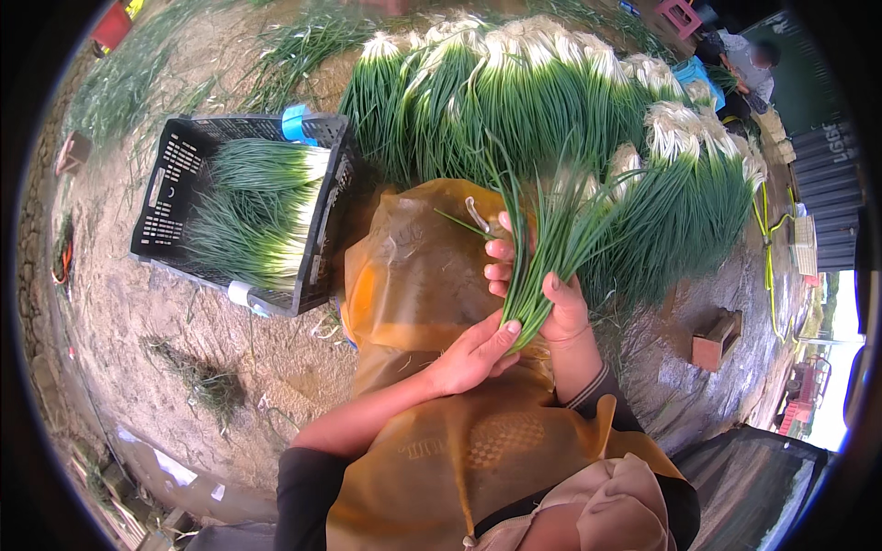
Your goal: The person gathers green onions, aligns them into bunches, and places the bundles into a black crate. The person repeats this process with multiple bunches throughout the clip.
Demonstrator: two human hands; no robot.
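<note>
A bunch of green onions [544, 255] fans out above my lap, its green leaves pointing away from me. My left hand [475, 355] grips the bunch near its lower end, thumb on top. My right hand [561, 303] holds it from the right, with fingers behind the leaves and the thumb in front. The white ends of this bunch cannot be made out. Under the hands lies a brown waterproof apron [427, 275]. To the left, a black plastic crate [320, 234] holds green onions [262, 206] laid flat, white ends to the right.
Large rows of green onion bundles [524, 82] lie ahead, with another pile [696, 193] at the right. A small wooden stool [716, 341] stands at the right, loose leaf scraps [200, 379] at the left. A person [744, 69] sits at the far right; a yellow hose [766, 241] runs nearby.
</note>
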